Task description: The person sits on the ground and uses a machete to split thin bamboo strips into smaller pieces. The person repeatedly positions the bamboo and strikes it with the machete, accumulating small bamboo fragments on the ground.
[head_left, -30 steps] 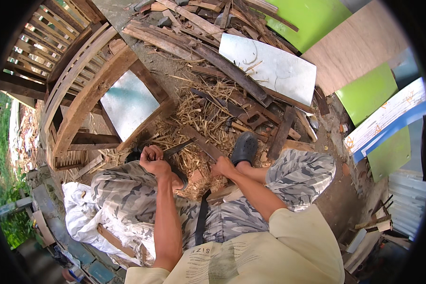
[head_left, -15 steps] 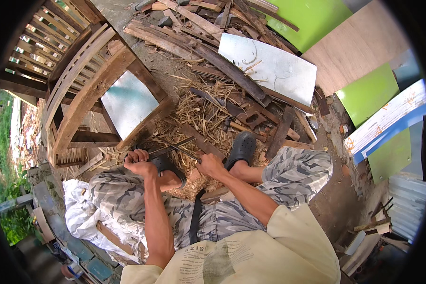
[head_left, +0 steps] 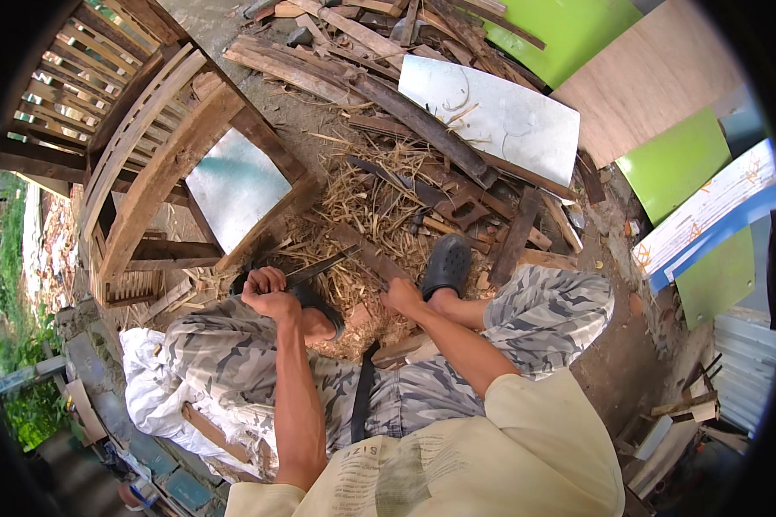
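Observation:
My left hand [head_left: 267,291] is closed in a fist above my left shoe. From beside it a narrow dark blade [head_left: 326,263] slants up and right over the shavings; its grip is hidden by my fingers. To the right, my right hand [head_left: 402,297] is closed, knuckles up, between my shoes at the lower end of a brown wooden plank [head_left: 366,250]. The thin dark rod, file-like, that showed in this hand earlier is hard to make out now against the wood. A handsaw [head_left: 464,212] with a brown handle lies beyond the plank on the straw-coloured shavings [head_left: 362,202].
At the left stands a slatted wooden chair frame [head_left: 159,177] with a pale panel [head_left: 237,189]. Scrap boards [head_left: 302,73] and a white sheet [head_left: 491,116] lie ahead. Green panels [head_left: 677,168] lean at the right. A white sack [head_left: 151,383] is beside my left leg.
My right hand has shifted slightly right, away from the blade, and the rod no longer shows crossing it. My left hand has moved a little to the right. The view has shifted slightly.

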`<state>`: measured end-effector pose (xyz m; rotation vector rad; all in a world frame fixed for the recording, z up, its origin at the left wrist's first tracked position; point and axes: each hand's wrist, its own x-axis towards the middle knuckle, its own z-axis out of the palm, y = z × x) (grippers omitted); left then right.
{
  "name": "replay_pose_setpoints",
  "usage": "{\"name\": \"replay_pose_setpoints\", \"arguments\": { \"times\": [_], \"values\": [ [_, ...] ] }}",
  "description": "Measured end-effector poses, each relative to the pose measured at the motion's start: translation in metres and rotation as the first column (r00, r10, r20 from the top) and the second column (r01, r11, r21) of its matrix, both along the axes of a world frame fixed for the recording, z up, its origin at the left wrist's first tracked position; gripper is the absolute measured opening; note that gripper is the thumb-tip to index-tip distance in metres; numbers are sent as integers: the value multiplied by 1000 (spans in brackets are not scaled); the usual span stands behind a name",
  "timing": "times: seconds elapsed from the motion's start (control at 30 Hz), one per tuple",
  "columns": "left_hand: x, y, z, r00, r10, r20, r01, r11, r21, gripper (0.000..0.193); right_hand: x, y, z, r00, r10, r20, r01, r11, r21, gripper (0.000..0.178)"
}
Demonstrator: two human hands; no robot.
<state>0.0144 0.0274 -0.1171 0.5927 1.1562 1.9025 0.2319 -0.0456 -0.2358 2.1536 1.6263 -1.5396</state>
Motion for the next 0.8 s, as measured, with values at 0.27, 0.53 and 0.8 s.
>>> {"name": "replay_pose_setpoints", "arguments": {
  "times": [0.27,0.53,0.8],
  "values": [
    [1,1,-1,998,24,54,-25,1000,11,37,11,-13,-9,999,13,43,-12,1000,-25,40],
    [1,-3,-5,998,-50,29,49,998,24,37,13,-4,6,995,29,93,-23,997,-73,41],
    [4,5,2,995,-96,-40,99,994,55,40,7,6,-2,997,71,39,-71,997,22,41]
  ]
}}
